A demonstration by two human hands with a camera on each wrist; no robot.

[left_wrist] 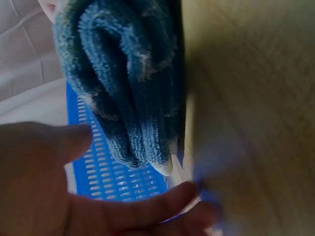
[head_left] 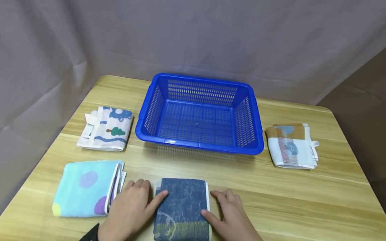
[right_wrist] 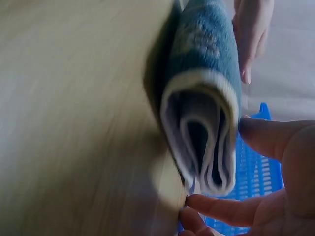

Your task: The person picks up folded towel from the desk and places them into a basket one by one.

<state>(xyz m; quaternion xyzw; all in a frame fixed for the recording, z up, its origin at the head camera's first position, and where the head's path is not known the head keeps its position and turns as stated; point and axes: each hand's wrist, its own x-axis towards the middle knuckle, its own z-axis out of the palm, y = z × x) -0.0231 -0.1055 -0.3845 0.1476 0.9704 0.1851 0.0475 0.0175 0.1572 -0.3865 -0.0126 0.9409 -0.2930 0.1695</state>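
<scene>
A: Where is the dark blue towel (head_left: 184, 204) to be found?

B: It is laid, folded, on the wooden table (head_left: 301, 197), between the two hands; a yellowish band is seen across its near part, and in the right wrist view several layers are shown nested at its white-trimmed end.

A: How is it being handled?

B: By the left hand (head_left: 129, 204), thumb and fingers are held spread; the towel's left edge is overlapped by the thumb, while the fingers are set beside it, near the light blue towel (head_left: 81, 187); by the right hand (head_left: 230, 214), a spread is likewise shown, with the thumb touched to the white-trimmed edge and the index finger placed just outside it; how firmly the towel is pressed cannot be told.

A: And what is set around it?

B: A blue basket (head_left: 196, 145) is stood beyond it; it is flanked by a white patterned towel (head_left: 116, 143) on the left and a brown-and-white towel (head_left: 291, 147) on the right, both folded; behind the table, a grey cloth (head_left: 211, 40) is hung.
</scene>
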